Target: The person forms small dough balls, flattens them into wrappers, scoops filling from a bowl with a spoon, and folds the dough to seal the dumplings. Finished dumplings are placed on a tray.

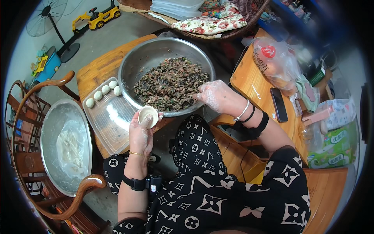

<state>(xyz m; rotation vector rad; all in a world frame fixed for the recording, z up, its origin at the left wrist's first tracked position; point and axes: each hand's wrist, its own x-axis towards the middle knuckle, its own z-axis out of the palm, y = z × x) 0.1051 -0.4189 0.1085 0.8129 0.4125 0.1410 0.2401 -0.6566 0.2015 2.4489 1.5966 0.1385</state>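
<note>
My left hand [141, 136], dusted with flour, holds a small cupped dough wrapper [148, 117] with the thumb inside it, beside the near rim of a large steel bowl [211, 68]. That bowl holds a chopped filling [172, 79] of meat and greens. At the right side of the filling is my right hand [211, 95], its fingertips touching it; whether they pinch any filling is hard to see. Left of the bowl lies a clear plastic tray [109, 128] with several round white dough balls [98, 95] along its far end.
A second steel basin [48, 146] with dough under plastic rests on a wooden chair [68, 77] at left. On the right-hand wooden table [248, 76] lie a phone [279, 105] and a plastic bag [276, 64]. Beyond the bowl is a wicker basket [257, 17].
</note>
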